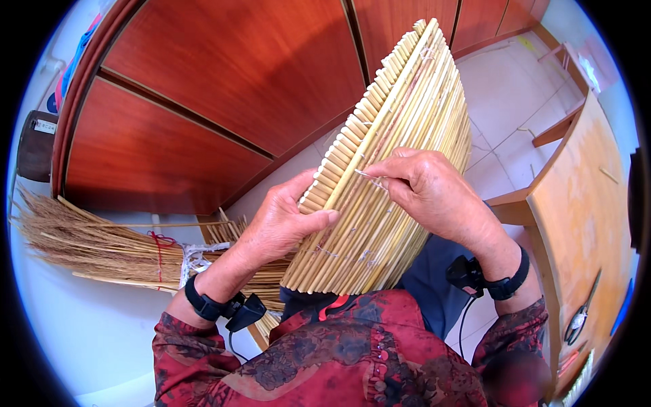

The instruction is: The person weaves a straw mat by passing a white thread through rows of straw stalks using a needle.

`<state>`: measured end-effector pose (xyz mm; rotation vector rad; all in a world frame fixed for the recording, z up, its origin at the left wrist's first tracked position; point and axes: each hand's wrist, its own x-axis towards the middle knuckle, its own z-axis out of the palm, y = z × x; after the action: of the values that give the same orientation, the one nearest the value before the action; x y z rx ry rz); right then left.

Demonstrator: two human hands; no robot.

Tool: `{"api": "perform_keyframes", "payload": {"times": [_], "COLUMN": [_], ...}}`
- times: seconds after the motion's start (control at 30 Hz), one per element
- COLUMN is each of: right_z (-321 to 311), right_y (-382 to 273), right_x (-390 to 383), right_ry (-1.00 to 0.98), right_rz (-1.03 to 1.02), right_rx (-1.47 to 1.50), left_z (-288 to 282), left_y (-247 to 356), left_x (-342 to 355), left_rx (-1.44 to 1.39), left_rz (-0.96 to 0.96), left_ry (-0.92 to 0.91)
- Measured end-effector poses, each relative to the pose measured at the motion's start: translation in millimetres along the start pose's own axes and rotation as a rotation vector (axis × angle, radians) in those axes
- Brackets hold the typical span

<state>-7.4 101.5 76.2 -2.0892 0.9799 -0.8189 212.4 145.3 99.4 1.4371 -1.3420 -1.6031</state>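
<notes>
A thick panel of straw-coloured plant stalks (pixel 359 224), laid side by side and stitched with pale thread, rests tilted over my lap. Its cut stalk ends form a row along the left edge. My left hand (pixel 285 210) is closed on that edge, the thumb pressed on the top face near the lower corner. On the panel's upper face, my right hand (pixel 430 186) pinches a pale thread (pixel 369 178) between thumb and forefinger, close to a long stalk running along the edge. Whether a needle is among the fingers is too small to tell.
Bundled stalks with brushy heads (pixel 88 237), tied with red and white strips, lie at the left. Red-brown wooden cabinet doors (pixel 224 61) stand ahead. A wooden table (pixel 576 197) at the right carries scissors (pixel 580 315) and a short stalk piece. Tiled floor shows beyond.
</notes>
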Motion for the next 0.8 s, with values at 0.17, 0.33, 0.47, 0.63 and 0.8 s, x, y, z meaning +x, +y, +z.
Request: {"api": "perform_keyframes", "payload": {"times": [0.17, 0.33, 0.47, 0.63, 0.8], "right_z": [-9.0, -17.2, -17.6, -18.5, -4.3], "right_y": [-13.1, -31.1, -35.7, -41.1, -46.6], "right_x": [6.5, 8.0, -9.9, -56.1, -116.7], "right_ry": [-0.073, -0.136, -0.054, -0.033, 0.029], "right_rz": [-0.015, -0.012, -0.005, 0.013, 0.196], "right_rx": [-0.128, -0.273, -0.189, -0.169, -0.032], "left_z": [0.6, 3.8, 12.5, 37.6, 59.5], "left_y": [1.8, 2.0, 6.1, -15.3, -37.1], "left_x": [-4.8, -11.3, -19.3, -30.7, -46.2], "left_rx": [0.084, 0.023, 0.145, 0.478, 0.535], "left_rz": [0.046, 0.067, 0.113, 0.577, 0.715], "left_ry": [-0.010, -0.022, -0.031, -0.005, -0.045]}}
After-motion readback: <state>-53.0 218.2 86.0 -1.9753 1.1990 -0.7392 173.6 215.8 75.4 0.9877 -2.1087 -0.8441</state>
